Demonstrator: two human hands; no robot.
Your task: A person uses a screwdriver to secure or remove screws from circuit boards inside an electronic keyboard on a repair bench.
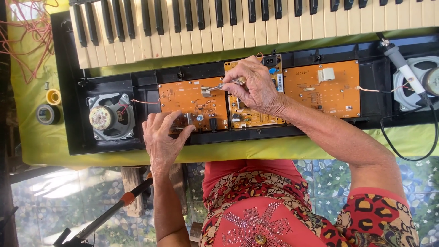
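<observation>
Holding that metal tool (pixel 225 83) in a pinch, your right hand (pixel 258 87) is hovering over the middle circuit board (pixel 249 116), with the tip reaching out to the small coil-like part near the top edge of the left circuit board (pixel 192 103). Your left hand (pixel 162 137) is lying spread, fingers fanned, pressing on the lower edge of that same board, right beside the round speaker (pixel 109 116) in the opened black keyboard case (pixel 73 114).

Looks to me like you're working on one component, so keep bracing with that flat hand so the board isn't flexing, and be keeping the tip on that one part only, off the neighbouring bits. Resting your right wrist on the case rim would probably steady things.

Watch the thin red wire (pixel 144 101) running from the speaker; it's sitting near your fingers. The soldering iron (pixel 404 68) is lying well apart over by the right speaker (pixel 423 82), cord looping down.
</observation>
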